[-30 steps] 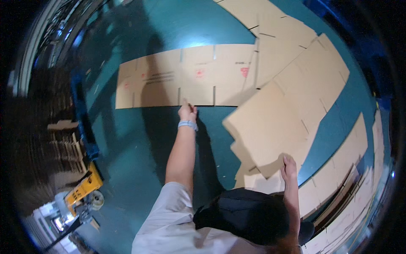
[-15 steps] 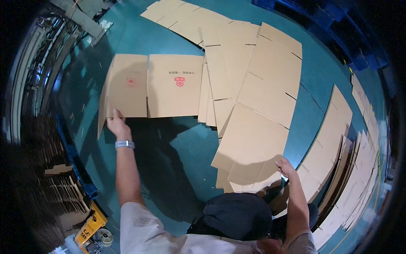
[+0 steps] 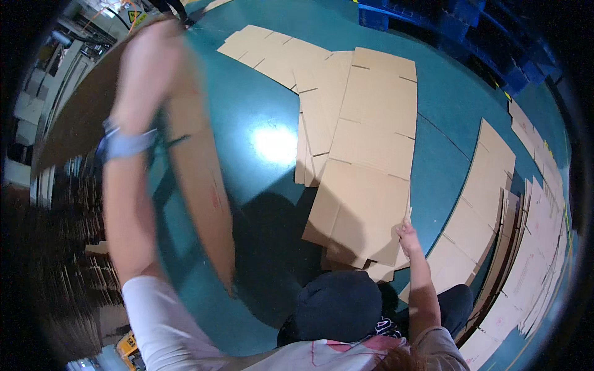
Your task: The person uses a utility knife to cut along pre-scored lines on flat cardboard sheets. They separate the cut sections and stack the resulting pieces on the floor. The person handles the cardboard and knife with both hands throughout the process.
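Observation:
My left hand [image 3: 151, 65], blurred by motion and wearing a grey wristband, is raised high at the upper left. It grips a flattened cardboard carton [image 3: 201, 167], which stands on edge and slants down toward the floor; its fingers are partly smeared. At the right of centre, my right hand [image 3: 406, 239] is closed on the right edge of another flattened carton [image 3: 368, 191]. That sheet lies over several others, fanned out on the green floor. A further flat carton [image 3: 272, 52] of the fan reaches toward the upper left.
Stacks of flat cardboard [image 3: 520, 260] lie along the right side. Dark blue pallets [image 3: 421, 21] stand at the far right. Cardboard stacks [image 3: 74, 266] and machinery [image 3: 68, 55] line the left. A yellow device [image 3: 128, 351] shows at the lower left.
My left hand has risen and swung the printed carton off the fan to the left, tipping it on edge. My right hand stays at the other sheet's edge, shifted slightly left.

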`<state>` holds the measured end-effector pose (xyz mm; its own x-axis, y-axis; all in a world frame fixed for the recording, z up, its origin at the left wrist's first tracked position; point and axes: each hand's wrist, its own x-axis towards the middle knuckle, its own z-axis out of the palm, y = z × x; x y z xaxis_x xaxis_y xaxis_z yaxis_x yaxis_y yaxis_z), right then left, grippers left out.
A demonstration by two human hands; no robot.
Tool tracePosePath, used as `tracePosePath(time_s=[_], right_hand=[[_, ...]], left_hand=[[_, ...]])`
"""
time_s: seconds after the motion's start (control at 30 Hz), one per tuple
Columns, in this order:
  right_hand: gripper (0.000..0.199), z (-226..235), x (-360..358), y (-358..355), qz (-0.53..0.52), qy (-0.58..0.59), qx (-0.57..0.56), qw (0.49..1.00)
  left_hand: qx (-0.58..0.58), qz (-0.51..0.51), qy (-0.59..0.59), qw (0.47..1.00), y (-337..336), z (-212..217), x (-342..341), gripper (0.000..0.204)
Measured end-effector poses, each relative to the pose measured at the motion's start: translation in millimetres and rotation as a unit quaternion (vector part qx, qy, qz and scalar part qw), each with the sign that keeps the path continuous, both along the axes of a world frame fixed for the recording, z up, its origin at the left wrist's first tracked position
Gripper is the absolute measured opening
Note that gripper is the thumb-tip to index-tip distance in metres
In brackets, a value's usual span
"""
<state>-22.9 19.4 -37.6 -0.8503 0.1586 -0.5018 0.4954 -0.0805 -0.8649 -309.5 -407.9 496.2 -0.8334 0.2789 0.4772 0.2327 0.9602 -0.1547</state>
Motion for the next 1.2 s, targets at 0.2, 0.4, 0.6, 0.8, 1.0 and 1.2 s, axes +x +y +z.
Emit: tracePosePath(time_s=[0.2,0.4,0.6,0.8,1.0,1.2], right_hand=[[0.059,37.7,-11.8,-44.2,0.058,0.003,0.447,0.893],[0.079,118.2,-17.9,-51.1,-0.123,-0.03,-0.092,0.988],[0.066,61.0,-23.9,-13.9,-0.191,-0.013,-0.194,0.962],[0.028,90.8,-40.1,-13.5,-0.084,-0.034,-0.136,0.987],[0.022,97.3,-128.0,10.0,-0.009,0.016,-0.048,0.999],[0.03,62.4,-148.9,82.3,0.063,-0.033,0.284,0.956]], left_hand=[[-0.203,-0.133,-0.297,0.923,235.8,-202.5,-6.9,0.023],[0.116,0.055,-0.424,0.896,393.3,-406.7,27.7,0.037],[0.245,-0.254,-0.503,0.789,358.5,-441.2,68.9,0.047],[0.166,-0.114,-0.245,0.948,123.7,-468.8,67.5,0.046],[0.493,0.142,-0.564,0.647,15.3,-488.1,87.0,0.082],[0.596,0.141,-0.592,0.524,72.5,-509.6,88.0,0.073]])
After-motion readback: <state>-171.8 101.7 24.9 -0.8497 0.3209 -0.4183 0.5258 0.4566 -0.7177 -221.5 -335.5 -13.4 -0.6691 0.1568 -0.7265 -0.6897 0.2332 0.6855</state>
